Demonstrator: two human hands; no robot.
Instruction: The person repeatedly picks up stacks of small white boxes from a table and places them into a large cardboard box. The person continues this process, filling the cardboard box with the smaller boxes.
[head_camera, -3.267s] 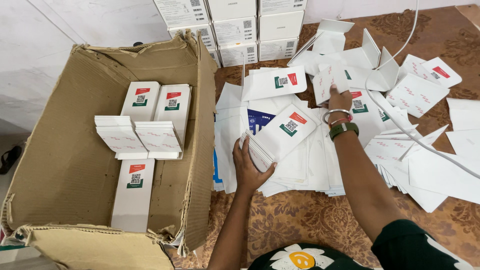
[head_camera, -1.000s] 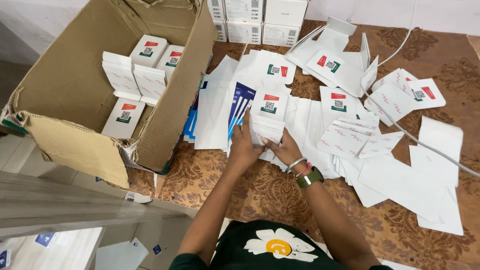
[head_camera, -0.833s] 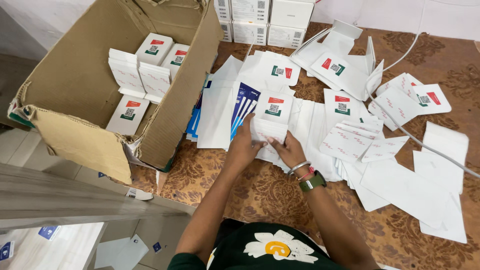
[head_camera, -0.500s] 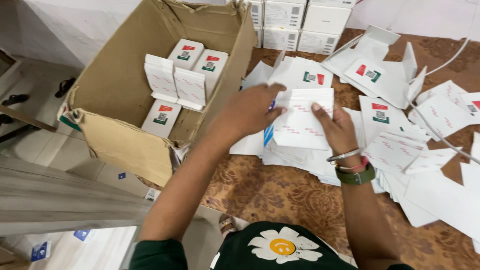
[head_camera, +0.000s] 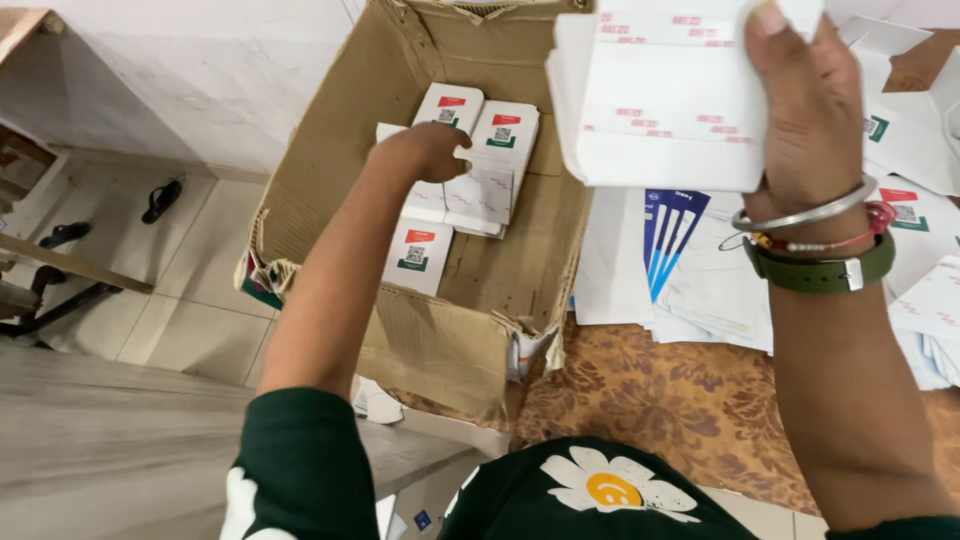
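The left hand is down inside the cardboard box, curled over the top of the small white cartons stacked against the box's far wall. The fingers are folded under and hidden behind the knuckles, so whether they actually pinch a carton or only press on it cannot be told. One more carton lies flat on the box floor, just nearer than the stack, red and green marks facing up.

Up high, the right hand grips a sheaf of flat white carton blanks, thumb over the front face, the other fingers hidden behind the sheets. The sheaf is cut off by the top edge of the view, so its full extent is not visible. A metal bangle, a beaded band and a green strap ring that wrist.

Beneath the raised sheaf, loose white blanks and a blue-striped sheet spread over the brown patterned cloth, running out past the right edge. The box's near wall is torn and sagging at its near right corner. Off to the far left, dark sandals sit on the tiled floor.
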